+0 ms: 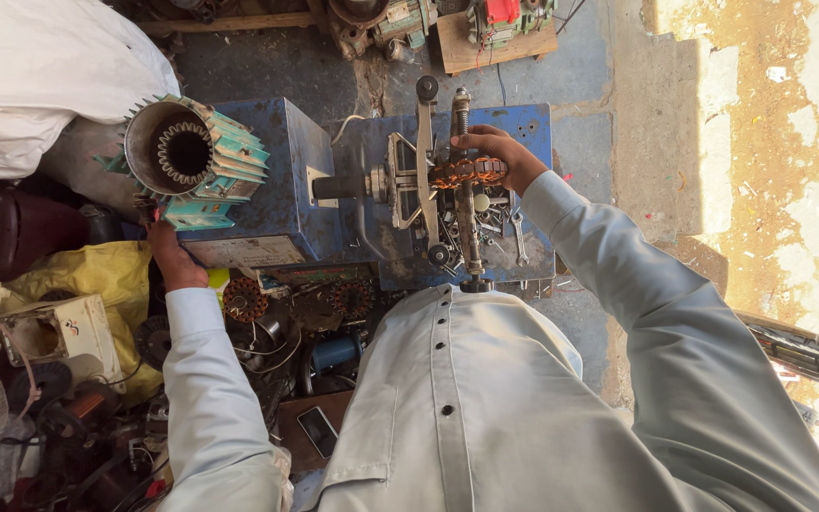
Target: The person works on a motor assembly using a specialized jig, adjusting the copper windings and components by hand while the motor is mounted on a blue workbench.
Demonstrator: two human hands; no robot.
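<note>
Right hand grips copper coil on winding machine; our left hand clasps finned motor housing, steadying it.

- Pale rectangular label on the near side of the blue machine, centre left.
- Dark-screened phone lying flat, near centre.
- Yellow bag, left.

Blue bench: winding machine, spanners.
</note>
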